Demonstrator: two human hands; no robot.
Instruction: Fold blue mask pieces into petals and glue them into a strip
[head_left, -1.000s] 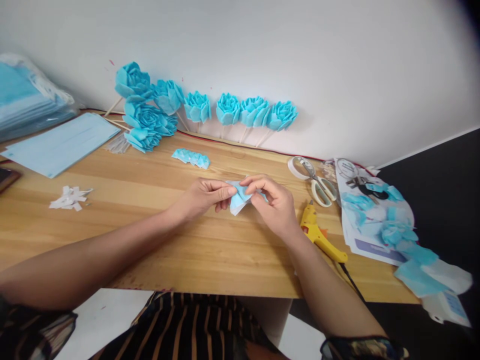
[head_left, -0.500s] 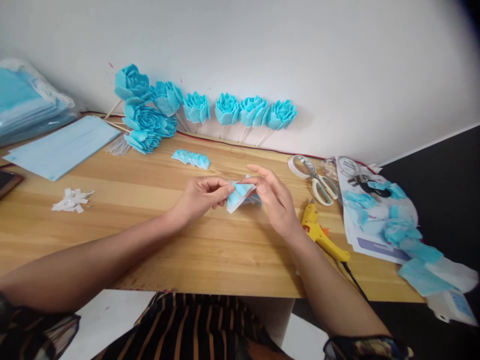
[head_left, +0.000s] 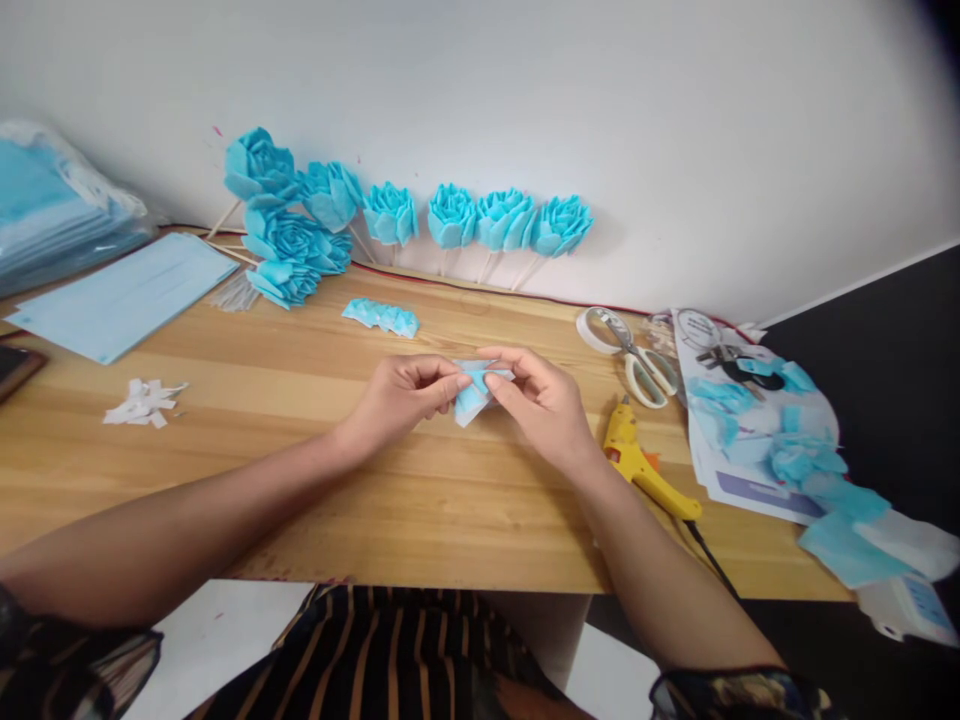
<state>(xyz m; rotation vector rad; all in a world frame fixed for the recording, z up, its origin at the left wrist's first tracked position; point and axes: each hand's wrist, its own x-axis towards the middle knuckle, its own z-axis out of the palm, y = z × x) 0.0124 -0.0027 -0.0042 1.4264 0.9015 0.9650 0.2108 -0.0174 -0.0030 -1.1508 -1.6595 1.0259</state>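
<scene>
Over the middle of the wooden table, a small folded piece of blue and white fabric (head_left: 472, 400) is held between both hands. My left hand (head_left: 401, 395) pinches its left side between thumb and fingers. On the other side, my right hand (head_left: 544, 405) is closed on it, the thumb pressing the front near the top. Fingers cover part of the piece. Just beyond the hands lies a row of folded blue pieces (head_left: 381, 317). To the right of my right hand rests a yellow glue gun (head_left: 649, 475), its nozzle pointing away from me.
Blue fabric flowers on sticks (head_left: 452, 217) lean along the wall. Scissors (head_left: 649, 372) and a tape roll (head_left: 596, 330) lie at the right, near papers with blue scraps (head_left: 802, 455). Blue sheets (head_left: 131, 290), white strips (head_left: 146, 402) and a phone (head_left: 19, 368) are on the left.
My right hand's fingers have come together, and its thumb has moved left onto the front of the folded fabric. My left hand keeps its pinch in nearly the same place.
</scene>
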